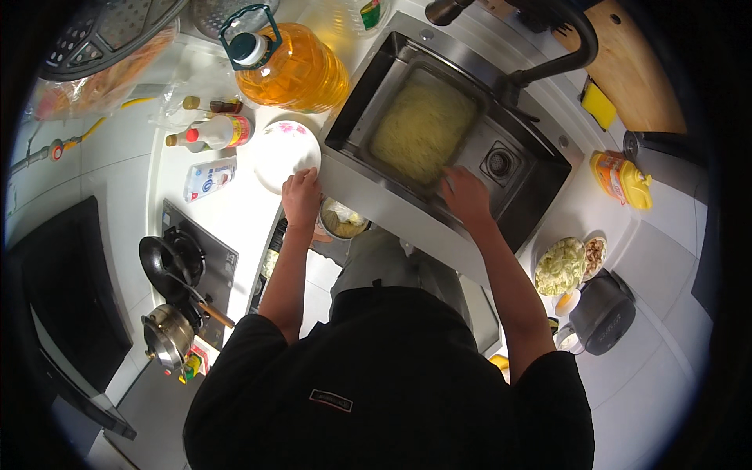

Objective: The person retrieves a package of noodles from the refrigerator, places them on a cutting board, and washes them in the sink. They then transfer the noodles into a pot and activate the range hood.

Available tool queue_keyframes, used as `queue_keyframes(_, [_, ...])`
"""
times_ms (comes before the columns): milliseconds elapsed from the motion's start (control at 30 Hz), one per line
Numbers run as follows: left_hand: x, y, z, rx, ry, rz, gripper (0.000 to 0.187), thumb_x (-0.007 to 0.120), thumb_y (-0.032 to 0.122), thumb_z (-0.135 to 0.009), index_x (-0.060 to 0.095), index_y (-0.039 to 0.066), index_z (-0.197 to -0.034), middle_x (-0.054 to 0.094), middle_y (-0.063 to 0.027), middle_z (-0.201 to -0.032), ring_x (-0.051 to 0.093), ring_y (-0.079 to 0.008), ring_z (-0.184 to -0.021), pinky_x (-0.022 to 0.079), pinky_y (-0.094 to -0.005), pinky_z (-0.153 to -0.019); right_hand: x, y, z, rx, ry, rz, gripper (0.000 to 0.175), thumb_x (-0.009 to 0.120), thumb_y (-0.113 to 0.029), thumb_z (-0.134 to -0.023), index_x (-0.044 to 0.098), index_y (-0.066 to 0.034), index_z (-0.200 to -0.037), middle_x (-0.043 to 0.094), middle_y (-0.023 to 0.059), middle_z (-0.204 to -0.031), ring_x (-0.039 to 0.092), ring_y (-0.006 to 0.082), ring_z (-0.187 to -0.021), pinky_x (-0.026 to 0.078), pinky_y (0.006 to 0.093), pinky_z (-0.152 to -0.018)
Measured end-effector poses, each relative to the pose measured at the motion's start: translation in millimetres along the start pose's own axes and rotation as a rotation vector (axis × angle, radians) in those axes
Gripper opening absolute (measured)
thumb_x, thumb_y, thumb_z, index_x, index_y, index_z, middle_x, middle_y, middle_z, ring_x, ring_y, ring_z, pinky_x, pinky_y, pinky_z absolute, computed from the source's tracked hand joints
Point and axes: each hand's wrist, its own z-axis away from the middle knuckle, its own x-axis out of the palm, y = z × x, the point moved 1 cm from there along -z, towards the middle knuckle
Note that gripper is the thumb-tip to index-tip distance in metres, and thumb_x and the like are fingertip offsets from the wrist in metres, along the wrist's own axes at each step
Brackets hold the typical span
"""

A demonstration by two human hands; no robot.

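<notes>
My left hand (302, 194) rests at the near edge of a white plate (286, 154) with pink flowers on its rim, left of the sink. Whether its fingers grip the plate is not plain. Inside the stainless steel sink (529, 217), my right hand (466, 192) is at the near corner of a rectangular basin (376, 106). Pale yellow shredded food (424, 126) lies in liquid in that basin. The fingertips of the right hand are partly hidden, so its hold cannot be told. The sink's drain (499, 164) shows to the right of the basin.
A large oil bottle (294, 67) stands behind the plate, condiment bottles (217, 132) to its left. A dark faucet (549, 67) arches over the sink. Chopped vegetables (560, 267) sit at right. A wok (167, 267) and a steel pot (167, 335) are on the stove at left.
</notes>
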Motion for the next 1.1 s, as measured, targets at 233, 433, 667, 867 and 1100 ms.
queue_keyframes(233, [3.8,37.3,13.6,0.01,-0.101,0.065,0.028,0.079,0.009,-0.089,0.08,0.009,-0.118,0.077,-0.0055,-0.115,0.073,-0.028,-0.105,0.056,-0.0447,-0.092,5.2,4.3,-10.2,-0.036,0.095,0.057,0.029,0.069,-0.027,-0.102,0.075,-0.0089,-0.123,0.074,0.0145,-0.115,0.074,0.0396,-0.102,0.062,0.0507,-0.088])
queue_keyframes(433, [-25.6,84.6,0.7,0.051,0.021,0.097,0.03,0.082,0.016,-0.09,0.078,0.009,-0.119,0.074,-0.0091,-0.119,0.073,-0.0282,-0.106,0.056,-0.0445,-0.093,1.3,13.2,-17.6,-0.043,0.1,-0.033,0.03,0.068,-0.027,-0.103,0.072,-0.0066,-0.125,0.072,0.0184,-0.118,0.073,0.0411,-0.106,0.061,0.0536,-0.089])
queue_keyframes(667, [42.0,147.9,-124.2,0.394,-0.257,0.469,0.064,0.08,0.025,-0.095,0.059,0.009,-0.153,0.059,-0.0202,-0.153,0.062,-0.0421,-0.134,0.054,-0.0491,-0.111,-12.0,43.0,-66.3,-0.057,0.184,0.047,0.058,0.076,-0.033,-0.098,0.061,-0.0036,-0.146,0.061,0.0244,-0.151,0.062,0.0432,-0.136,0.056,0.0521,-0.109])
queue_keyframes(867, [168.9,175.1,-236.8,0.622,-0.542,0.072,0.097,0.079,0.062,-0.091,0.041,0.022,-0.171,0.029,-0.0227,-0.179,0.028,-0.048,-0.164,0.03,-0.0649,-0.131,-24.5,55.5,-117.1,-0.03,0.01,0.118,0.079,0.083,-0.03,-0.091,0.052,-0.0054,-0.16,0.051,0.0269,-0.162,0.053,0.0451,-0.146,0.05,0.0511,-0.12])
queue_keyframes(1100, [205.1,167.6,-218.3,0.597,-0.665,0.203,0.115,0.085,0.076,-0.074,0.042,0.029,-0.171,0.034,-0.0174,-0.177,0.034,-0.0473,-0.16,0.03,-0.0675,-0.128,-21.4,53.9,-137.0,0.023,0.11,-0.099,0.076,0.078,-0.026,-0.094,0.049,-0.0056,-0.161,0.051,0.0263,-0.161,0.054,0.0461,-0.145,0.05,0.051,-0.119])
